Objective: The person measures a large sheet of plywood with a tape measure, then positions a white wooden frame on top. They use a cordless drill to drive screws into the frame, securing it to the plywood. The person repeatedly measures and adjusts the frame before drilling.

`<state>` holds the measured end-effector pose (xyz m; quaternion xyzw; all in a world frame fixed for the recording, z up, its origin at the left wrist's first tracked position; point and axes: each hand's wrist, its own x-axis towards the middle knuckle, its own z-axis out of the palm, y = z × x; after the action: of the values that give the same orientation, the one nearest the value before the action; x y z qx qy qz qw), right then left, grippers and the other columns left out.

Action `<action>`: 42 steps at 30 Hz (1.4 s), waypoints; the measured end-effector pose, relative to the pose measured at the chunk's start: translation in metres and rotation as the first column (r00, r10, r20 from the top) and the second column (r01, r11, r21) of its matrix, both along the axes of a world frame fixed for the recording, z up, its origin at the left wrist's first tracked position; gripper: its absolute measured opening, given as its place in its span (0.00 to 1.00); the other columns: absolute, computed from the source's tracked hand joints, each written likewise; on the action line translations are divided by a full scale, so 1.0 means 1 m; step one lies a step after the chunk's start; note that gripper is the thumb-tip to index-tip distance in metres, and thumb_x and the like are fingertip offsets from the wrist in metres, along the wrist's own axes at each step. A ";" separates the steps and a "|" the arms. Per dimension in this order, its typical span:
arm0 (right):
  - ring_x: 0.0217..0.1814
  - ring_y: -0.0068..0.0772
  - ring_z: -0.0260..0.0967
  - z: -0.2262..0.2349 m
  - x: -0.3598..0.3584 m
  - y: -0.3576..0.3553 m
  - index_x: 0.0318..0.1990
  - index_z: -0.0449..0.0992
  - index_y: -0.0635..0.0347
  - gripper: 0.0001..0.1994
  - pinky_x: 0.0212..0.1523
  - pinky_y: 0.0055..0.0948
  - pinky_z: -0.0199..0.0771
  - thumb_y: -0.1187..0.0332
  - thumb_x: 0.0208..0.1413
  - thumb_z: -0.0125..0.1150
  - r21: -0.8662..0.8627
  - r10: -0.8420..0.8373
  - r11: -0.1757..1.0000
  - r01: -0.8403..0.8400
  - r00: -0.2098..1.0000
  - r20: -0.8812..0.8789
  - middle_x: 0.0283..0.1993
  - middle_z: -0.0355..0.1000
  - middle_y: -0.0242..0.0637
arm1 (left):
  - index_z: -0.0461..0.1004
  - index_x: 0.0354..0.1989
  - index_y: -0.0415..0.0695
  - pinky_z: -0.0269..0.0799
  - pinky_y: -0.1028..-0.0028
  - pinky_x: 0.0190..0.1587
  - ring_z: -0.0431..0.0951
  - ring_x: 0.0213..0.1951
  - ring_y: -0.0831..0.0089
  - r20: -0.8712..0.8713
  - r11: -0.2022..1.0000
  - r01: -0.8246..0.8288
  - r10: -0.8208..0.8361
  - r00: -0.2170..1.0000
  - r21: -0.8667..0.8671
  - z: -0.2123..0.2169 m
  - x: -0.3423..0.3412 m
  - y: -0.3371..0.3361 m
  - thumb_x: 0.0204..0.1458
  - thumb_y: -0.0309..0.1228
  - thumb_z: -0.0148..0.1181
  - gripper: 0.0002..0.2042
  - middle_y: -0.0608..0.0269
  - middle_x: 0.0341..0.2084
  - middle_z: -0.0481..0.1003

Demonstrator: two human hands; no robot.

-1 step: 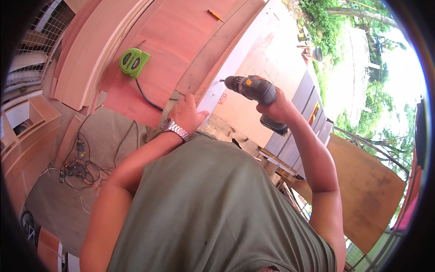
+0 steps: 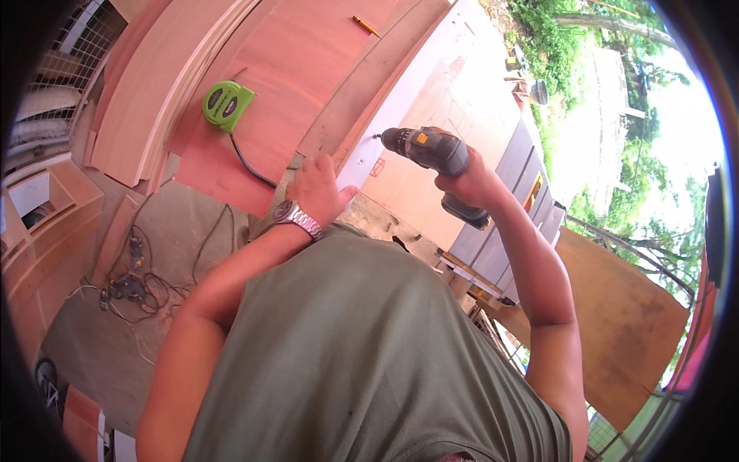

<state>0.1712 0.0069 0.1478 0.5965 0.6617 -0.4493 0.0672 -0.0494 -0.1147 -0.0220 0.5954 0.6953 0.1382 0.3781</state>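
My right hand (image 2: 466, 179) is wrapped round the grip of a black and grey cordless drill (image 2: 439, 152) with a yellow-orange mark. The drill points left, and its bit meets the face of a long, narrow white board (image 2: 394, 104). At the near end of that board, my left hand (image 2: 317, 191) grips the edge, thumb on the white face and fingers over the other side. A metal watch (image 2: 285, 211) is on my left wrist. Left of the board, a green tape measure (image 2: 228, 106) lies on a reddish panel (image 2: 289, 73).
An orange pencil (image 2: 366, 27) lies on the far part of the reddish panel. Long stacked boards (image 2: 165, 85) stand at the left. Tangled cords (image 2: 135, 289) lie on the floor at lower left. A grey slatted surface (image 2: 496, 208) is beyond my right forearm.
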 end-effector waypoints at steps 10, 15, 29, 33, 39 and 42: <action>0.47 0.32 0.74 0.007 -0.016 0.013 0.67 0.68 0.49 0.38 0.53 0.30 0.73 0.77 0.40 0.59 -0.013 0.079 0.997 -0.078 0.992 0.102 0.46 0.77 0.38 | 0.64 0.50 0.47 0.71 0.52 0.42 0.79 0.38 0.58 -0.138 0.991 0.070 -0.053 0.989 0.115 -0.014 0.043 0.060 0.44 0.56 0.71 0.34 0.56 0.39 0.71; 0.47 0.32 0.74 0.004 -0.017 0.014 0.68 0.67 0.46 0.39 0.53 0.31 0.73 0.77 0.41 0.60 -0.016 0.091 0.996 -0.090 0.990 0.109 0.46 0.77 0.38 | 0.65 0.49 0.48 0.72 0.52 0.42 0.80 0.38 0.58 -0.102 0.988 0.059 -0.044 0.994 0.142 -0.023 0.043 0.061 0.45 0.56 0.70 0.32 0.56 0.40 0.72; 0.46 0.33 0.77 0.020 -0.042 0.034 0.70 0.65 0.44 0.41 0.51 0.35 0.77 0.79 0.43 0.62 -0.113 0.244 0.969 -0.220 0.926 0.287 0.49 0.79 0.36 | 0.66 0.47 0.48 0.73 0.54 0.37 0.80 0.36 0.60 -0.054 0.973 0.013 -0.001 0.999 0.232 -0.027 0.044 0.059 0.43 0.54 0.72 0.31 0.58 0.38 0.73; 0.46 0.47 0.79 0.027 -0.058 0.047 0.65 0.68 0.39 0.35 0.48 0.42 0.77 0.74 0.45 0.65 -0.139 0.526 0.848 -0.512 0.776 0.347 0.43 0.80 0.45 | 0.66 0.44 0.48 0.73 0.56 0.33 0.80 0.32 0.60 -0.080 0.967 0.012 0.008 0.997 0.256 -0.030 0.046 0.059 0.42 0.53 0.73 0.30 0.60 0.35 0.73; 0.44 0.47 0.80 0.028 -0.075 0.073 0.64 0.69 0.38 0.32 0.46 0.44 0.78 0.72 0.48 0.66 -0.199 0.645 0.758 -0.621 0.668 0.372 0.41 0.81 0.43 | 0.67 0.42 0.48 0.73 0.57 0.31 0.80 0.31 0.62 -0.068 0.931 -0.018 0.047 0.997 0.365 -0.035 0.047 0.057 0.39 0.52 0.75 0.29 0.61 0.35 0.74; 0.45 0.45 0.81 0.033 -0.072 0.072 0.64 0.69 0.37 0.33 0.48 0.42 0.79 0.73 0.49 0.65 -0.187 0.589 0.805 -0.563 0.724 0.359 0.43 0.82 0.40 | 0.67 0.43 0.48 0.73 0.57 0.32 0.81 0.31 0.63 -0.052 0.940 -0.018 0.038 0.998 0.340 -0.035 0.047 0.057 0.39 0.52 0.75 0.30 0.62 0.35 0.74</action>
<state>0.0989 0.0785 0.1806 0.4377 0.7707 -0.2955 0.3566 -0.0025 -0.0575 -0.0566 0.6455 0.6802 0.2439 0.2474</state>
